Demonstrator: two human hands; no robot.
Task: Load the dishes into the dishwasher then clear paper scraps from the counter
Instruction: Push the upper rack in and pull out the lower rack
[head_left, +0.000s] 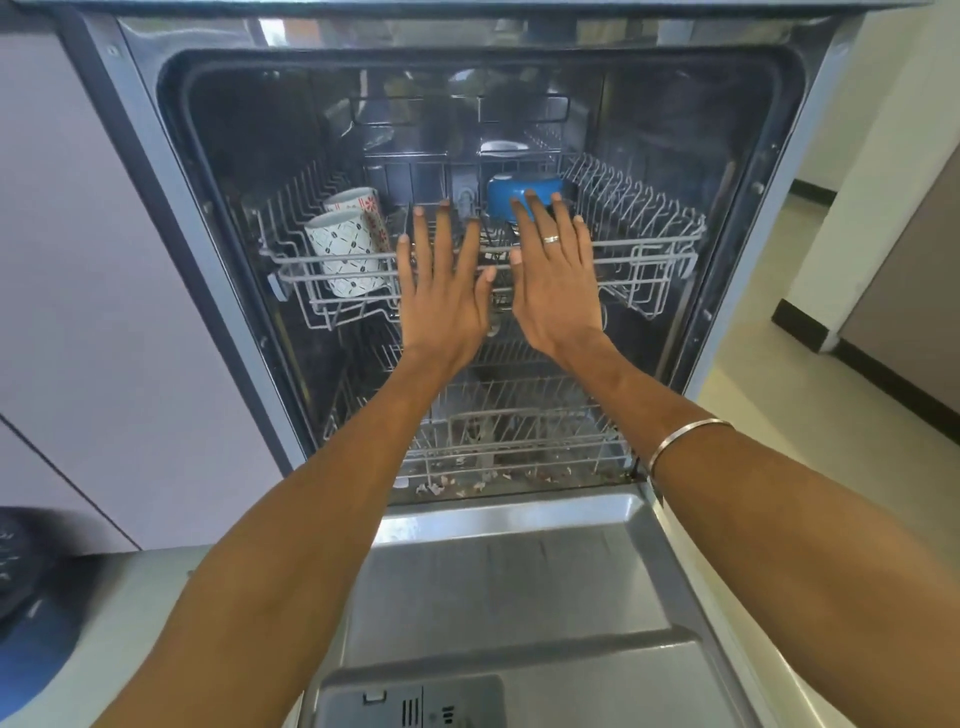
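Seemingly (partly hidden) blue bowl (522, 195) behind right hand (558, 291).

Bare forearms; right hand (558, 280) wears a silver ring (550, 239), its wrist a bangle (685, 439).

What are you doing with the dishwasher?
A person is loading the dishwasher. Its door is folded down. Both hands, left and right, are flat with straight fingers at the front of the upper rack, as if pushing it. That rack holds two patterned mugs on the left and a blue bowl upside down in the middle. The lower rack looks bare of dishes, with small scraps along its front edge.
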